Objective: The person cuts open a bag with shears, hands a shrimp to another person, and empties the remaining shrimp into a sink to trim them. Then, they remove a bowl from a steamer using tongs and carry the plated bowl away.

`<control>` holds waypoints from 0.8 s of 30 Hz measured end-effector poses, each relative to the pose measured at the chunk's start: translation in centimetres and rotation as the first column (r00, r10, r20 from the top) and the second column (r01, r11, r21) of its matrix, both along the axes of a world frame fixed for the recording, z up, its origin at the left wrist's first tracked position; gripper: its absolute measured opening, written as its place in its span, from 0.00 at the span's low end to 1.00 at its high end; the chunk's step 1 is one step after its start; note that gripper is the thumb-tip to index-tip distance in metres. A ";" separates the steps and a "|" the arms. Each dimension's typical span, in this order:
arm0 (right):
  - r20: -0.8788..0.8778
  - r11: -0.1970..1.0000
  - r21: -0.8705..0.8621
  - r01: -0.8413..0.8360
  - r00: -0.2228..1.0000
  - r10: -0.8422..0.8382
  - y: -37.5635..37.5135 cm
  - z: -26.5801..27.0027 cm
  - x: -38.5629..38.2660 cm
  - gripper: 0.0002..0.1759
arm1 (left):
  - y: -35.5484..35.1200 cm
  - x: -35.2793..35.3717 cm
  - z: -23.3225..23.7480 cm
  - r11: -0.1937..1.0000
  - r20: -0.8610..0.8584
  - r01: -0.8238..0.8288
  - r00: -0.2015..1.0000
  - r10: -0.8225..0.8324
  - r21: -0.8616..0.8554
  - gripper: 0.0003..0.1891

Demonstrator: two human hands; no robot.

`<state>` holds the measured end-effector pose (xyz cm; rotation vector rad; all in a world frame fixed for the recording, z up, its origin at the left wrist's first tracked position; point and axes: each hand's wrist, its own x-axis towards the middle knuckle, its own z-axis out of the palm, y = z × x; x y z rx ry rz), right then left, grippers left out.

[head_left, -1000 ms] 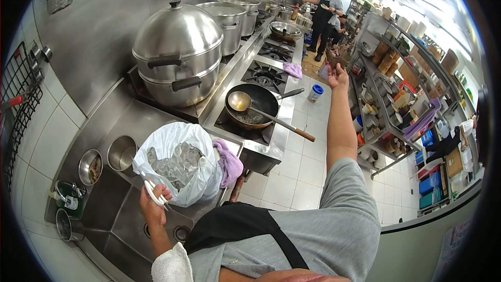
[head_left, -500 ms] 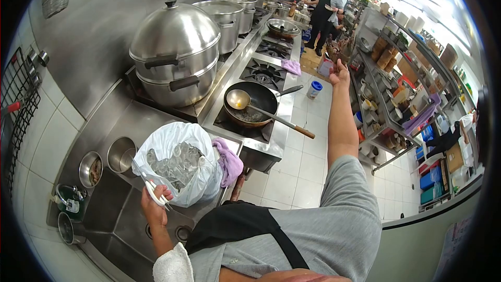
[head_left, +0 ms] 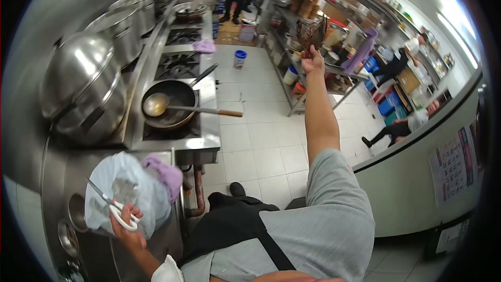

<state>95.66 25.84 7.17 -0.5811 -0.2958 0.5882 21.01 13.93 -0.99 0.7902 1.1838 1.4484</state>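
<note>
My left hand (head_left: 127, 223) is closed round the white handles of a pair of scissors (head_left: 107, 198), whose blades point up and left. Just behind them, at the sink, sits a white plastic bag (head_left: 156, 211) with clear, glassy-looking pieces (head_left: 125, 190) inside. My right hand (head_left: 313, 62) is stretched far out at arm's length, fingers pinching a dark brown, ragged-edged piece (head_left: 311, 32) that stands upright above the fingertips. Its exact kind cannot be made out. A purple cloth (head_left: 163, 175) lies against the bag's right side.
A wok (head_left: 169, 91) with a ladle (head_left: 203, 109) in it stands on the stove, the handle jutting over the edge. Large steel pots (head_left: 83, 89) line the wall. A blue-lidded tub (head_left: 239, 59) is on the tiled floor. Metal shelving (head_left: 292, 36) stands ahead; several people are farther off.
The view has swung to the right, so stove and bag sit farther left. The scissors, earlier seen mostly as handles, now show their blades. The brown piece shows more plainly in my right hand.
</note>
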 end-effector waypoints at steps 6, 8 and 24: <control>-0.025 0.969 -0.014 0.248 0.968 -0.248 -10.8 -2.7 14.5 0.08 | 1.8 15.9 -0.1 0.967 0.008 0.250 0.968 -0.251 0.041 0.27; -0.040 0.956 -0.064 0.288 0.956 -0.291 -14.4 -3.7 20.2 0.06 | 2.7 22.1 -0.7 0.928 0.052 0.369 0.927 -0.371 0.040 0.27; -0.176 0.633 -0.315 0.707 0.612 -0.771 -38.4 -7.8 37.8 0.09 | 4.2 45.0 -1.2 0.700 0.075 0.714 0.699 -0.711 -0.016 0.25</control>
